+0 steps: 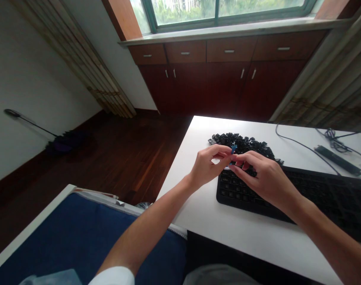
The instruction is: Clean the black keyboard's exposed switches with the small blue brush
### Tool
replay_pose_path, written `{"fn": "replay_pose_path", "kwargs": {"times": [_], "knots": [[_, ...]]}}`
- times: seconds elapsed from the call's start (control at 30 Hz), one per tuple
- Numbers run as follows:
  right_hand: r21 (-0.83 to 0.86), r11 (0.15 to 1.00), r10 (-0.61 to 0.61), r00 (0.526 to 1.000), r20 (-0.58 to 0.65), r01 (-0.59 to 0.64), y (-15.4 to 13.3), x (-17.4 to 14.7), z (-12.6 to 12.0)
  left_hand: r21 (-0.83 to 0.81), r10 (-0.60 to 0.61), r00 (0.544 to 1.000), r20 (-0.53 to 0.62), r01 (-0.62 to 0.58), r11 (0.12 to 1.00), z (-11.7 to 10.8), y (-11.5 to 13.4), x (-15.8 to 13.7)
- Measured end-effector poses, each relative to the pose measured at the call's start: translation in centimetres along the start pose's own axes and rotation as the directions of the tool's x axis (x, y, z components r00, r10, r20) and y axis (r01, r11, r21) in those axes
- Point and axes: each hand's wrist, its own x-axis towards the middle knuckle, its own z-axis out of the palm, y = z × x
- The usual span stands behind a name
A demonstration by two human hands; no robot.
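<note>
Over the left end of a black keyboard point(236, 194) my two hands meet at the fingertips. Between thumb and index finger, my left hand point(208, 164) pinches a small blue piece point(233, 149) that sticks up above the fingers; its exact kind is too small to make out. My right hand point(262, 174) is closed in a pinch right beside it, and what its fingertips hold is hidden. Just behind the hands lies a heap of loose black keycaps point(228, 138). A little white shows under the fingertips, partly covered.
The keyboard and keycaps lie on a white table point(192, 215). A black bar-shaped object point(337, 159) and a coiled cable point(336, 140) are at the back right. A blue-covered, white-framed piece of furniture point(88, 233) stands at the left, and wooden cabinets point(195, 87) stand beyond.
</note>
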Motion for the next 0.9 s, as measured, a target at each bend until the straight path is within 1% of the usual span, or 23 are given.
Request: {"fn": "replay_pose_path", "kwargs": {"times": [0.13,0.2,0.37,0.47,0.53,0.57,0.63,0.73,0.83,0.87,0.9], "knots": [[0.122,0.992,0.032,0.998,-0.052,-0.025,0.2,0.6,0.5,-0.075,-0.032,0.999,-0.044,0.028,0.997,-0.1,0.1,0.2],[0.155,0.987,0.04,0.997,-0.063,-0.03,0.5,0.3,0.9,-0.115,-0.055,0.998,-0.038,0.051,0.992,-0.1,0.1,0.3],[0.189,0.981,0.051,0.997,-0.055,-0.039,0.6,-0.6,1.8,-0.219,-0.076,0.994,0.074,0.091,0.972,0.1,-0.2,0.0],[0.252,0.965,0.087,0.994,-0.065,-0.068,0.4,-1.0,2.0,-0.219,-0.077,0.983,0.165,0.113,0.969,-0.3,-0.4,0.2],[0.344,0.933,0.145,0.986,-0.08,-0.109,0.3,-1.1,2.0,-0.198,-0.114,0.963,0.242,0.164,0.966,-0.9,-0.4,0.4],[0.415,0.9,0.184,0.979,-0.089,-0.132,0.4,-1.1,1.9,-0.186,-0.149,0.947,0.286,0.207,0.96,-1.3,-0.4,0.6],[0.562,0.811,0.259,0.96,-0.103,-0.159,0.5,-1.0,1.8,-0.157,-0.227,0.897,0.379,0.304,0.94,-2.1,-0.2,0.9],[0.693,0.704,0.314,0.943,-0.106,-0.156,0.8,-0.8,1.8,-0.13,-0.302,0.8,0.519,0.423,0.897,-2.8,0.1,1.3],[0.74,0.653,0.308,0.949,-0.068,-0.159,1.0,-0.6,1.9,-0.144,-0.34,0.7,0.629,0.534,0.833,-3.0,0.5,1.3],[0.746,0.646,0.304,0.951,-0.055,-0.163,1.1,-0.5,1.9,-0.149,-0.348,0.676,0.649,0.563,0.813,-3.0,0.6,1.3],[0.747,0.644,0.3,0.953,-0.047,-0.165,1.2,-0.5,1.9,-0.154,-0.357,0.662,0.659,0.583,0.798,-3.0,0.6,1.3]]}}
